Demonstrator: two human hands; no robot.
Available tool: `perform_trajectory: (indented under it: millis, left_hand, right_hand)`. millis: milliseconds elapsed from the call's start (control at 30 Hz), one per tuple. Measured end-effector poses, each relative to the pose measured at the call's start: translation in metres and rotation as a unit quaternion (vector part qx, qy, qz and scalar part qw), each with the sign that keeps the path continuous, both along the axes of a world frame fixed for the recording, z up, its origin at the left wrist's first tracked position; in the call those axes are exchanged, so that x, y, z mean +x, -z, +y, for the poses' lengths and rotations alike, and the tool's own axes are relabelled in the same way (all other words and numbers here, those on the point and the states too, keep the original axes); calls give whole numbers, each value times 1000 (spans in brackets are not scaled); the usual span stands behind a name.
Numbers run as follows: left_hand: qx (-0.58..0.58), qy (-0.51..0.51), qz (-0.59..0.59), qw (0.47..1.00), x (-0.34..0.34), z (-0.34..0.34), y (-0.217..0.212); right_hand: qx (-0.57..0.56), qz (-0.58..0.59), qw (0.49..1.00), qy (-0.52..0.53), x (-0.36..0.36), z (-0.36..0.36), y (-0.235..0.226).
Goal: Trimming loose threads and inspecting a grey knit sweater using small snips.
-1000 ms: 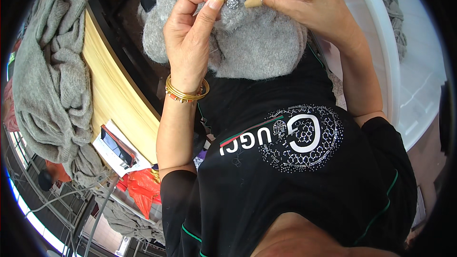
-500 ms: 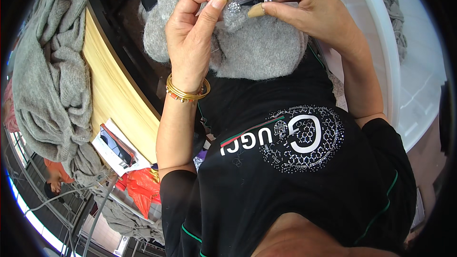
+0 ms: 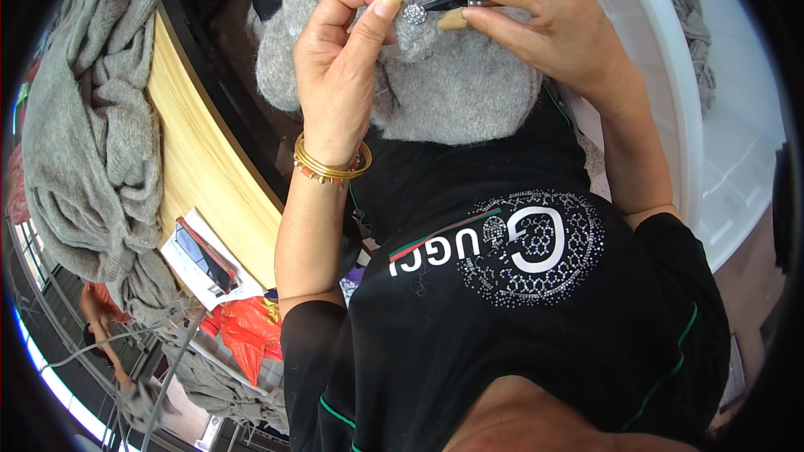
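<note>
A grey fuzzy knit garment [image 3: 469, 92] is bunched over my lap, with a round sparkling rhinestone button [image 3: 414, 13] on it. My left hand [image 3: 347, 54] pinches the knit between thumb and index finger, just left of the button. In my right hand [image 3: 544, 21] is a small pair of dark thread snips [image 3: 444, 2], held between thumb and fingers. Their tips point left and lie close by the button; whether they touch a thread is too small to see. A tan covering wraps the tip of my right thumb.
On my left, a pale wooden tabletop [image 3: 188, 134] carries a heap of grey knitwear [image 3: 92, 134] and a dark phone-like object [image 3: 205, 255] on white paper. Below that lies a red plastic bag [image 3: 251, 335]. A translucent white tub [image 3: 682, 100] curves along my right. Another person [image 3: 100, 310] is far left.
The snips and my right hand have shifted only slightly around the button. My left hand keeps its pinch. The far person has stretched an arm down toward grey cloth.
</note>
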State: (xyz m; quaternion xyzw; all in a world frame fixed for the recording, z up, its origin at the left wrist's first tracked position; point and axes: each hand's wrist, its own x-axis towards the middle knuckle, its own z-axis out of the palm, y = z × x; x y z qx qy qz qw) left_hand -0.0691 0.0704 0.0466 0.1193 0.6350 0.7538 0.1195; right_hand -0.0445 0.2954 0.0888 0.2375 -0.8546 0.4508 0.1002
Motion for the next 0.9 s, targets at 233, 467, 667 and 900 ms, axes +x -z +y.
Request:
perform_trajectory:
  millis: [233,467,667,900]
  left_hand:
    - [5,-6,-10,1000,0,0,-1]
    - [-2,-13,-19,1000,-1,-1,-2]
    - [-18,-18,-3,1000,1,-5,-2]
    - [16,5,72,997,-1,-8,0]
  right_hand:
    - [-74,177,981,-15,-23,-7,41]
    - [-147,365,918,-51,-36,-11,60]
    - [-18,-50,998,-22,-4,-9,-1]
    - [-52,-100,992,-50,-12,-6,1]
